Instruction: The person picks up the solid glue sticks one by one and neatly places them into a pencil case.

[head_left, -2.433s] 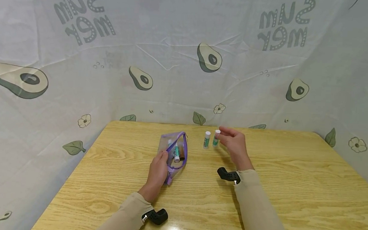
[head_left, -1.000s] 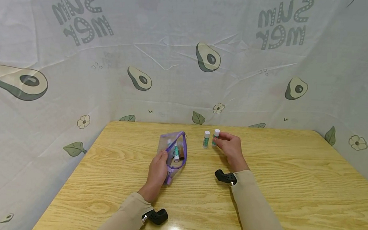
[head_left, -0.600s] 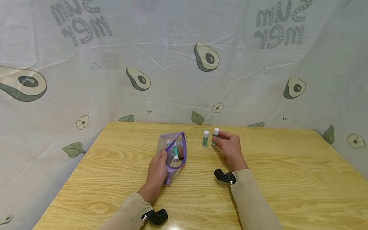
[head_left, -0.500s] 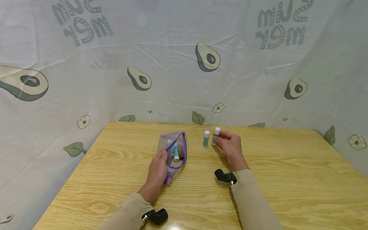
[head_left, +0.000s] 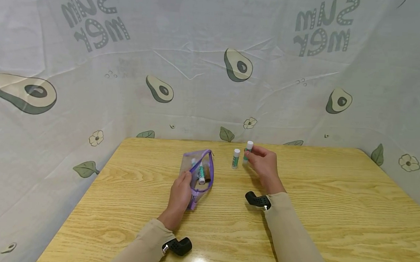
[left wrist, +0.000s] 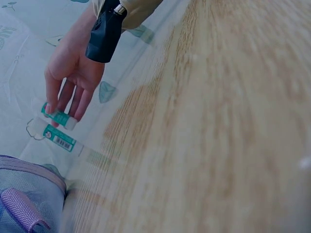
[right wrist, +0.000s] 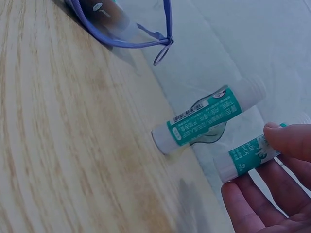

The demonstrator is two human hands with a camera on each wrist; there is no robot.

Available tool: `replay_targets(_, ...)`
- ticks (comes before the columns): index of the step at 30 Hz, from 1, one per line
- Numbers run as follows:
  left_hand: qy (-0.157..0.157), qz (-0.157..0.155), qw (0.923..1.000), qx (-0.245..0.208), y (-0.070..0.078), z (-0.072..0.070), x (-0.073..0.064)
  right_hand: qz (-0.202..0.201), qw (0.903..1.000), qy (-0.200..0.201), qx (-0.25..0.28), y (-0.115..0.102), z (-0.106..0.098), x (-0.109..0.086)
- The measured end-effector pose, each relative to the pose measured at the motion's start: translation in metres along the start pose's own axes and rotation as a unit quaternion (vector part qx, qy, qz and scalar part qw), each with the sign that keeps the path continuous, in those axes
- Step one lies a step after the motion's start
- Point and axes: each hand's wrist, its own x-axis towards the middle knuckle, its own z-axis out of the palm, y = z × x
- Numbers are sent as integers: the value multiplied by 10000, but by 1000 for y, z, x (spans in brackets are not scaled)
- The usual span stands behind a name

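Between its thumb and fingers my right hand (head_left: pixel 264 163) pinches a glue stick (right wrist: pixel 250 156) with a green label, lifted off the table. A second glue stick (head_left: pixel 235 159) stands upright on the table just left of it. My left hand (head_left: pixel 181 193) grips the near side of a mesh zip pouch (head_left: pixel 212 171) with purple trim, its mouth unzipped toward the right. Inside the pouch lie another glue stick (head_left: pixel 202 175) and a brown item (head_left: pixel 207 172); a further white-and-green piece shows through the mesh. The left hand's fingers under the pouch are hidden.
The wooden table (head_left: pixel 319 196) reaches back to a pale curtain (head_left: pixel 196 119) printed with avocados. Black wrist mounts (head_left: pixel 257 200) sit at both cuffs.
The right hand, first beside the glue stick with loose fingers, has taken hold of it and raised it slightly off the table. The left hand and the pouch have stayed in place.
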Motion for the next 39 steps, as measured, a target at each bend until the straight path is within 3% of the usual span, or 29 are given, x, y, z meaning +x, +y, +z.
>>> replay_targets(7, 107, 82, 9999, 26, 1, 0, 0, -234, 9997, 4, 93, -11, 0, 0)
replay_targets(17, -30, 11, 10000, -24, 2, -1, 1, -318, 9993, 66, 209, -28, 2, -3)
replay_targets(39, -33, -18, 10000, -20, 4, -3, 3, -935, 9943, 257, 452, -55, 7, -10)
